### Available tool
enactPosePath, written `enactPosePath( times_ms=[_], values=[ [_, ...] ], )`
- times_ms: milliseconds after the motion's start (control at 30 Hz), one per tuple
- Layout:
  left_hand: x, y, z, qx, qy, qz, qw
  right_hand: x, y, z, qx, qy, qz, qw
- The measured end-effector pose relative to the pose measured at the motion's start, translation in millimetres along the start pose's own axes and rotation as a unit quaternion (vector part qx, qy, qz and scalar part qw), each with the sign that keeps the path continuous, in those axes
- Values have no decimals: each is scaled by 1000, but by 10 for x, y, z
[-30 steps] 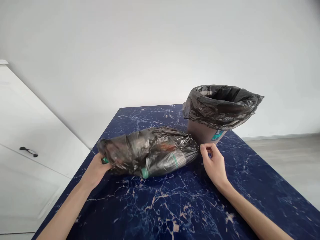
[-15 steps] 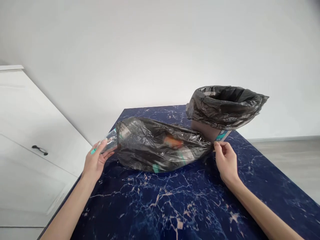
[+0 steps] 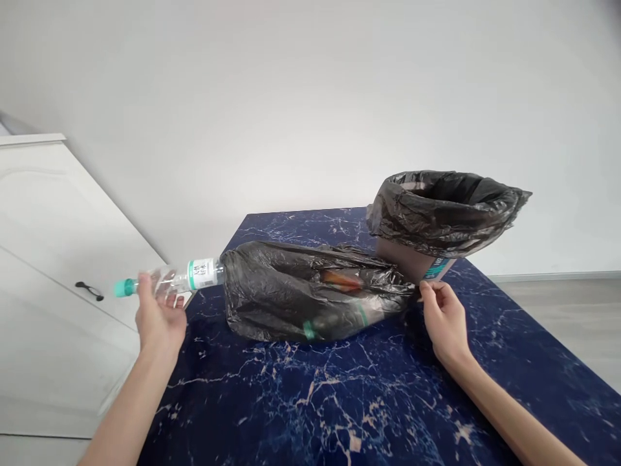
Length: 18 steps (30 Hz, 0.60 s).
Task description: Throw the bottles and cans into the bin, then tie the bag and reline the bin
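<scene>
From the head camera: a person's left hand [image 3: 158, 317] gripped a clear plastic bottle [image 3: 174, 279] with a green cap, fingers wrapped around its neck end. The bottle lay almost level, cap pointing to nine o'clock out past the table's left edge, its base end tucked just inside the open mouth of a black rubbish bag [image 3: 310, 294]. The bag lay on its side on the dark blue marbled table [image 3: 339, 401], stretched from nine o'clock to three o'clock across the middle of the view, and through the thin plastic showed an orange item and another bottle with a green cap.

At the bag's three o'clock end the right hand [image 3: 444, 320] pinched the bunched corner of the bag between thumb and fingertips, the wrist resting low over the table.

Just beyond that hand, at about one o'clock from the bag, a small brown bin [image 3: 410, 259] stood lined with a second black bag [image 3: 444, 210] folded over its rim; bin and lying bag were touching or very nearly so. A white cabinet [image 3: 53, 259] with a dark handle stood at nine o'clock beside the table, a plain white wall behind.
</scene>
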<state>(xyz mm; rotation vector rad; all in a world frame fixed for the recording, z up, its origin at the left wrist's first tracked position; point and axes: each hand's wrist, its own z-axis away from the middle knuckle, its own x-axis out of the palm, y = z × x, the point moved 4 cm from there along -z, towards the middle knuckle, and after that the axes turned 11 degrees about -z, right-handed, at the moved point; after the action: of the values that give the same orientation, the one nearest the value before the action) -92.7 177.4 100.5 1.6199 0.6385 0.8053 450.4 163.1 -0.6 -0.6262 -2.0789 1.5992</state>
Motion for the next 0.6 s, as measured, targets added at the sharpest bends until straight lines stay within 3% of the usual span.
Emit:
enactPosePath(
  times_ms=[133, 300, 467, 600],
  values=[
    [-9, 189, 78, 139, 48, -39, 988, 5, 18, 11, -1, -6, 1, 1000],
    [68, 247, 407, 280, 10, -110, 953, -2, 50, 21, 0, -9, 8, 1000],
    [131, 162, 624, 290, -57, -216, 931, -10, 46, 39, 0, -11, 12, 1000],
    [203, 31, 645, 275, -86, -254, 923, -10, 58, 47, 4, -15, 12, 1000]
  ],
)
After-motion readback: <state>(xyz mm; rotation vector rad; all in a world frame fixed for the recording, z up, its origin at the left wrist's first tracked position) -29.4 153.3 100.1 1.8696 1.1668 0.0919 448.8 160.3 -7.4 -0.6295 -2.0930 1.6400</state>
